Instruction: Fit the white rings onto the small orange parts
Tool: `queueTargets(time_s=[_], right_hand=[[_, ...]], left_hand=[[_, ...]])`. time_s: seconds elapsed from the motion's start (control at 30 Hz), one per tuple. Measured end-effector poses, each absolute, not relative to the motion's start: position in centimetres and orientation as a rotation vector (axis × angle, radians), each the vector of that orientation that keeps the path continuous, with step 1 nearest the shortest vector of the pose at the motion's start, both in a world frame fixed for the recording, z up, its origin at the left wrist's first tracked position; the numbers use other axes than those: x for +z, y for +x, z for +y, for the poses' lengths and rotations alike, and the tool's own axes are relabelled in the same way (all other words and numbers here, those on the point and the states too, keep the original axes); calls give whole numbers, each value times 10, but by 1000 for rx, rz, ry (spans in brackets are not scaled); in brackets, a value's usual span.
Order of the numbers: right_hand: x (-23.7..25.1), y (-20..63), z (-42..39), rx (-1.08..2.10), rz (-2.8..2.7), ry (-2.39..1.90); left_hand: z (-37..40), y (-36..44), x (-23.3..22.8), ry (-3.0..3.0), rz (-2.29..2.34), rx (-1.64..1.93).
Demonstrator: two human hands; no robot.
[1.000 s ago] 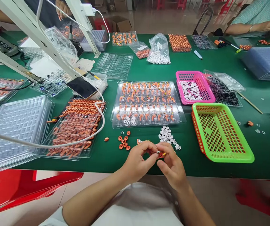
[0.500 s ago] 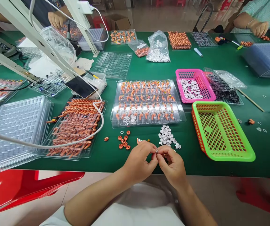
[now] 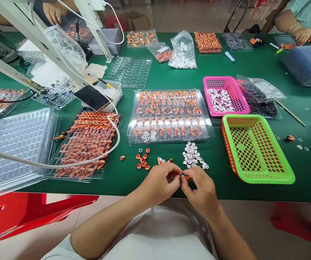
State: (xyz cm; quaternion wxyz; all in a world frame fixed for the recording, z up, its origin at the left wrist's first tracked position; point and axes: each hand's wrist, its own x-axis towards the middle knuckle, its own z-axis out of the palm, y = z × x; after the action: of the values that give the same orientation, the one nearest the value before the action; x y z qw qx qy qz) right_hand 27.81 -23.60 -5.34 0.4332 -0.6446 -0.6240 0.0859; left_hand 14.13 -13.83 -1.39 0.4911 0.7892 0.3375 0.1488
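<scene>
My left hand (image 3: 161,185) and my right hand (image 3: 202,189) meet fingertip to fingertip over the table's near edge, both closed in a pinch. At my right fingertips shows a small orange part (image 3: 188,177), mostly covered by the fingers. A tiny dark, shiny bit (image 3: 181,174) sits where the two pinches meet; its kind is too small to tell. Just beyond my left hand lie small orange and yellow pieces (image 3: 164,161). White round caps (image 3: 191,156) are heaped beyond my right hand. Orange ring-shaped parts (image 3: 142,161) form a loose group to the left.
Ahead is a clear plastic tray (image 3: 171,117) of curved orange parts. Pink basket (image 3: 245,105) and green basket (image 3: 281,178) stand to the right. On the left, a white cable (image 3: 90,161) crosses an orange-filled tray (image 3: 85,148). Other people's hands (image 3: 301,35) are across the table.
My hands stay together, but the right fingers have shifted and orange now shows at them. A small whitish bit between the fingertips now looks dark. The view has tilted slightly.
</scene>
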Motion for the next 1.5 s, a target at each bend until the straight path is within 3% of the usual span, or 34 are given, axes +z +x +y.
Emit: queueTargets(time_s=[0.3, 0.8, 1.17, 1.5], right_hand=[[-49, 275, -238, 468, -1377, -1584], [-52, 271, -237, 390, -1430, -1642], [-47, 280, -244, 975, -1180, -1485], [-50, 278, -241, 1295, -901, -1144]], left_hand=[[-140, 136, -18, 1884, 774, 443], [-139, 133, -25, 2074, 739, 474], [-133, 128, -15, 1960, 585, 367], [-133, 129, -12, 1671, 682, 210]])
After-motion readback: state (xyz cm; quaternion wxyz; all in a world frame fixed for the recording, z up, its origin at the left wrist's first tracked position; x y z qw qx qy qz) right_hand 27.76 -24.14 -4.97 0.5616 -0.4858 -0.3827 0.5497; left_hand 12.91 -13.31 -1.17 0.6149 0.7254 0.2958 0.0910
